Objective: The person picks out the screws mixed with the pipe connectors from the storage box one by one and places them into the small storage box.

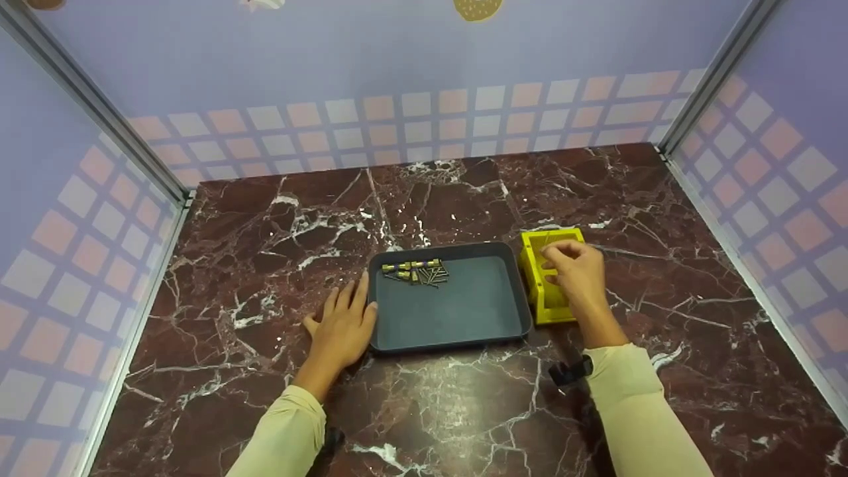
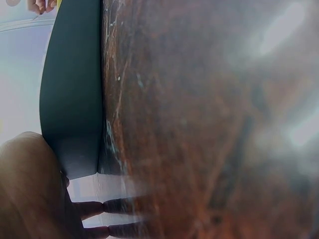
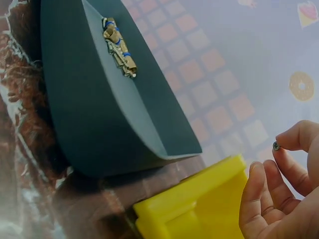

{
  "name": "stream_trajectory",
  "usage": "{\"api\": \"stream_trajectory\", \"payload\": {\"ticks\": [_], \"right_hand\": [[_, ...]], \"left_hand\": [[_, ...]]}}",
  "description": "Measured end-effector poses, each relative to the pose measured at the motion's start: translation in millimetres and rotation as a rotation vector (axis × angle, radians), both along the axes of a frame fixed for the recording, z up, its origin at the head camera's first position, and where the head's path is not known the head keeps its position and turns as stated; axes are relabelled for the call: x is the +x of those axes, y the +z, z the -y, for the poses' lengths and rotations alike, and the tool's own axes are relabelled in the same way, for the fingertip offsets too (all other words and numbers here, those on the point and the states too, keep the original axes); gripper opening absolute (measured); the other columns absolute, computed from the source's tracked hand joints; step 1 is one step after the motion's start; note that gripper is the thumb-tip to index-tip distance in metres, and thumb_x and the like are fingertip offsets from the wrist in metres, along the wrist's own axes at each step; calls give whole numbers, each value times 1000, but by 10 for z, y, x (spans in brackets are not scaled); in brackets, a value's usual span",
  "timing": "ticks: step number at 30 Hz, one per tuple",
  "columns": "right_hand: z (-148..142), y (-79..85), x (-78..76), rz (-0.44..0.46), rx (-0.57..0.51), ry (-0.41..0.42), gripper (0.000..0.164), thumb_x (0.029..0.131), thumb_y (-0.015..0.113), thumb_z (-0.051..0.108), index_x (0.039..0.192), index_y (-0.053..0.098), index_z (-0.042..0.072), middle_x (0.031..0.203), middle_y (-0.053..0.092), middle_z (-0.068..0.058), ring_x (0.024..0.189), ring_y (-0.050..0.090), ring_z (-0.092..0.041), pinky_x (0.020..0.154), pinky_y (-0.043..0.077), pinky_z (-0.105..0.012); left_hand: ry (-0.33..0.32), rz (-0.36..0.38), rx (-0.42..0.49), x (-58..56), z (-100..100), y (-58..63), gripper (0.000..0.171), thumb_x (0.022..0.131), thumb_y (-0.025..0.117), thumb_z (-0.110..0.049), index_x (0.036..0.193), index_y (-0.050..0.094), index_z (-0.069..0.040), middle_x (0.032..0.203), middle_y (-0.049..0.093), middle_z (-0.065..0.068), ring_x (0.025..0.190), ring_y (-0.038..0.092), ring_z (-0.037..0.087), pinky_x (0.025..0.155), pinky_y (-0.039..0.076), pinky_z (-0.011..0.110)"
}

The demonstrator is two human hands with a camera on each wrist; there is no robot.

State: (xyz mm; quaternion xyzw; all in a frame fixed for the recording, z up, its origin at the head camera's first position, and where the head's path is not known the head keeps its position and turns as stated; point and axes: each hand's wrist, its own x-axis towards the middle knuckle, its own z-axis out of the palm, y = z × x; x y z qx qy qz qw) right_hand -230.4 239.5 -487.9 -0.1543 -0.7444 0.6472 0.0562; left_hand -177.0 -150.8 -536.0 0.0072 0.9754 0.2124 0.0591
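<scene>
Grey tray (image 1: 457,315) beside a yellow bin (image 1: 555,319).
Left hand (image 1: 341,328), fingers extended, rests at the tray's left side; screws (image 1: 434,274) and brass-coloured fittings (image 1: 425,264) lie inside, far left; right hand (image 1: 580,275) pinches 1 screw (image 3: 276,146) above the bin.

Pale yellow long sleeves (image 1: 642,411), with a small black device (image 1: 571,371) at each wrist

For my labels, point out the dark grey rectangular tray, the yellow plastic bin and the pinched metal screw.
Dark grey rectangular tray (image 1: 457,311), head view, bare floor.
Yellow plastic bin (image 1: 555,316), head view, near wall.
Pinched metal screw (image 3: 276,146), right wrist view, cross-slotted head.
</scene>
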Motion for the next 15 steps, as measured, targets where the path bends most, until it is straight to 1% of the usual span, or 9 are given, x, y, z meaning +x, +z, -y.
{"api": "stream_trajectory", "payload": {"ticks": [4, 7, 12, 15], "right_hand": [[-16, -78, -2, 17, -25, -30, 13, 92, 67, 15, 95, 74, 4, 94, 70, 2, 81, 69, -20, 64, 60, -31], [-18, -124, -4, 22, -32, -47, 12, 92, 68, 15, 94, 74, 4, 91, 70, 2, 80, 70, -20, 62, 59, -28], [-8, -173, -2, 11, -39, -62, 16, 92, 68, 15, 97, 75, 2, 88, 70, 2, 77, 70, -18, 62, 60, -29], [-1, -190, 1, 8, -33, -69, 15, 91, 69, 15, 96, 75, 3, 88, 70, 2, 77, 70, -17, 62, 60, -30]], "left_hand": [[-1, -4, 1, 0, -1, 2, 61, 109, 29, -52, 165, 9, -39, 169, 28, 6, 157, 18, 39, 104, 14, 84], [-1, -9, 1, 0, -2, 1, 61, 109, 30, -52, 165, 9, -39, 169, 29, 6, 157, 19, 38, 104, 14, 83], [-2, -6, 2, -1, -2, -1, 61, 109, 29, -52, 165, 9, -39, 169, 28, 6, 157, 18, 38, 104, 13, 83], [-2, -9, 1, -1, 0, -3, 61, 109, 29, -52, 165, 9, -39, 169, 28, 6, 157, 19, 38, 105, 13, 83]]}}
